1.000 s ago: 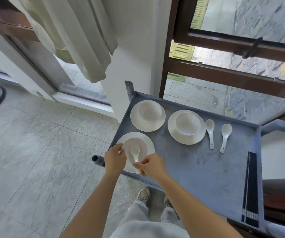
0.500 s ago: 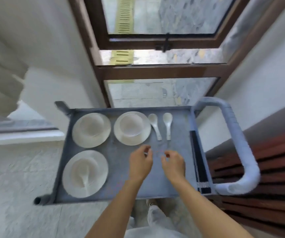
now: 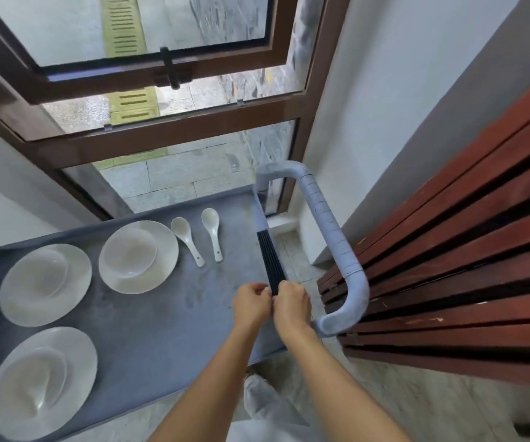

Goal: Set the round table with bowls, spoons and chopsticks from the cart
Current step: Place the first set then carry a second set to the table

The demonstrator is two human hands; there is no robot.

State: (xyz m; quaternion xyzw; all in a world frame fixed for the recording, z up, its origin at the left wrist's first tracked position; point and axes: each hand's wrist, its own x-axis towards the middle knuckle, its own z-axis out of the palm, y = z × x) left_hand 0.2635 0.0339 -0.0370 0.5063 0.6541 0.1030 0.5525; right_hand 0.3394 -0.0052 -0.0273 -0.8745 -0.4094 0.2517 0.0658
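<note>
A grey cart (image 3: 161, 330) carries three white bowls on plates: one at the back middle (image 3: 129, 252), one at the back left (image 3: 38, 277), and one at the front left (image 3: 30, 378) with a spoon lying in it. Two white spoons (image 3: 187, 239) (image 3: 213, 231) lie side by side on the tray. A bundle of black chopsticks (image 3: 269, 256) runs along the cart's right edge. My left hand (image 3: 252, 303) and my right hand (image 3: 292, 301) meet at the chopsticks' near end, fingers closed on it. That end is hidden by the hands.
The cart's grey handle (image 3: 330, 231) curves up just right of my hands. Dark red wooden slats (image 3: 464, 250) stand close on the right. A brown-framed window (image 3: 168, 135) is behind the cart, with a white wall beside it.
My hands left the front-left bowl, where the spoon stays, and crossed the tray to the right. They now close on the near end of the chopsticks. The view turned right.
</note>
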